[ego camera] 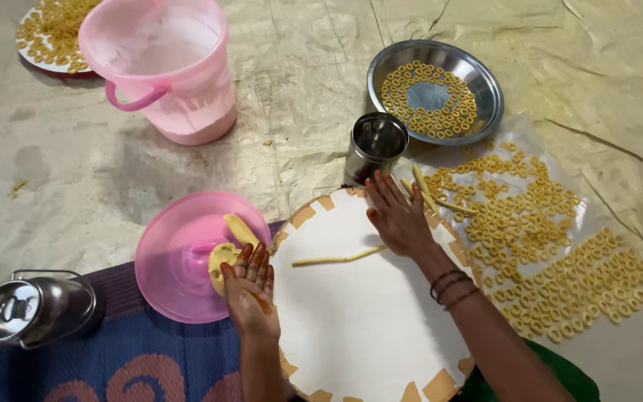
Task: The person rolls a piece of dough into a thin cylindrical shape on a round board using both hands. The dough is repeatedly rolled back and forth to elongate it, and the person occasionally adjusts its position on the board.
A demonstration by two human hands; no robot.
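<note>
Thin dough rope point(338, 259) lies on the round white board point(359, 327), near its middle. Right hand point(398, 217) rests flat on the board just above the rope's right end, fingers point(385, 192) spread apart, clamped on nothing. Left hand point(250, 286) at the board's left edge, fingers together, tips pressing a yellow dough lump point(222, 260) on the pink lid point(176, 257) just left of the board. Steel cup point(376, 145) stands at the board's top edge. Dough rings point(545, 246) lie spread on a clear sheet right of the board; steel plate point(485, 82) of rings beyond the cup. Pink bucket point(165, 63) up-left of the board, steel pot point(35, 307) far left.
</note>
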